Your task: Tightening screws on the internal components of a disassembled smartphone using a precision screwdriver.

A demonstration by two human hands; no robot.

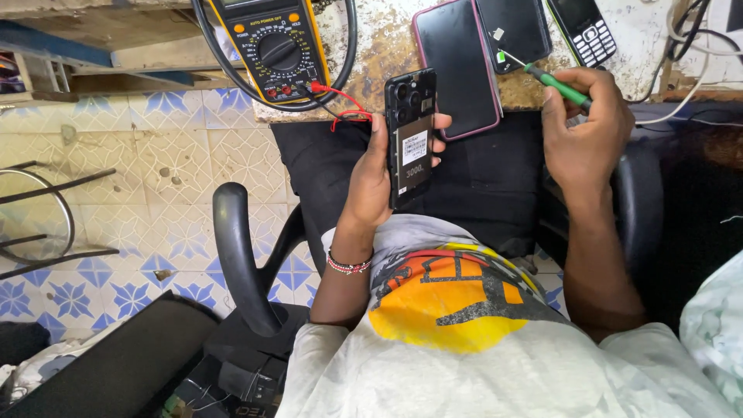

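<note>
My left hand (373, 174) grips a black smartphone (410, 139) upright over my lap, its back towards me, with camera lenses at the top and a white sticker in the middle. My right hand (586, 128) holds a green-handled screwdriver (553, 83); its tip points up-left at a small white-and-green part on a dark phone (515, 31) lying on the worn workbench (375, 46). A pink-edged phone (457, 66) lies screen-up between my two hands, hanging over the bench edge.
A yellow multimeter (275, 46) with red and black leads sits at the bench's left. A small keypad phone (584, 31) lies at the far right, cables beyond it. I sit in a chair with black armrests (236, 255); patterned blue floor tiles lie to the left.
</note>
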